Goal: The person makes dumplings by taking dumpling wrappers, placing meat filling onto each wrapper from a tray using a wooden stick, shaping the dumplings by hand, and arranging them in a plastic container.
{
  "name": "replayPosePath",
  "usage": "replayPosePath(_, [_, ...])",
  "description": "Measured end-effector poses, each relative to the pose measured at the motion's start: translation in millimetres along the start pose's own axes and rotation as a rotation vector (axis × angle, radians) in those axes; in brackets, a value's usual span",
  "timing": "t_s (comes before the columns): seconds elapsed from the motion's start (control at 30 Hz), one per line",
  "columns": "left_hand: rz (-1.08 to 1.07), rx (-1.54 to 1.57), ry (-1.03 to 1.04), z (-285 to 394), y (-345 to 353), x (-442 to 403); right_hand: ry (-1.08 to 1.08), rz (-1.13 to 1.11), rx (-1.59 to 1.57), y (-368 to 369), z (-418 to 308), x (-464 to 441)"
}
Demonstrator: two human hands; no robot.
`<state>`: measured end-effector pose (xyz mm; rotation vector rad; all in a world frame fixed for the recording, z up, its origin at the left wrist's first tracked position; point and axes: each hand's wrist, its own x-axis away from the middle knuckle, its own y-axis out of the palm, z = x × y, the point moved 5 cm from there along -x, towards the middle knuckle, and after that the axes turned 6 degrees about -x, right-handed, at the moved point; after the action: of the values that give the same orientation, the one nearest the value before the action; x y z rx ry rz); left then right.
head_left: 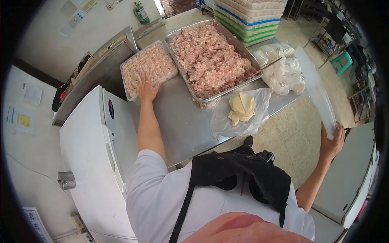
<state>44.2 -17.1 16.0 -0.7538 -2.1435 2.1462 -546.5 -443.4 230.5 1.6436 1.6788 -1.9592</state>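
My left hand (148, 88) rests with fingers spread at the near edge of a shallow plastic tray (129, 93), filled with rows of pale, meat-coloured pieces. Whether it touches only the rim or the contents too, I cannot tell. Out to the right, my right hand (333, 141) grips the lower end of a long translucent white plastic piece (318, 87). It is seen nearly edge-on, so a tray or a sheet cannot be told apart. Beside the left tray, a large metal pan (198, 99) holds a heap of ground meat (216, 56) with a thin stick (270, 65) poking out.
Pale dough wrappers (243, 106) lie on a plastic bag (261, 115) at the metal table's (178, 125) front edge. Knotted plastic bags (281, 71) sit at the right corner. Stacked trays (247, 20) stand behind. A white fridge (87, 133) is close on the left.
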Motion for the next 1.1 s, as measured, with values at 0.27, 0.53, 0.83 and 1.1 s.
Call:
replayPosePath(0.27, [0.23,0.443,-0.067,-12.6,-35.2,39.5,-0.539,-0.153,-0.48,32.1,-141.4,-14.1])
replayPosePath(0.53, [-0.078,1.677,-0.532,-61.3,-131.3,248.9,-1.192,-0.332,-0.982,76.5,-324.2,36.4])
replayPosePath(0.83, [0.037,0.629,-0.51,-62.3,-109.3,333.2,-1.411,-0.591,-0.978,110.4,-392.5,129.5])
replayPosePath(1.1, [-0.07,0.038,-0.415,12.9,-112.7,304.3,-0.975,-0.685,-0.863,151.4,-302.1,25.8])
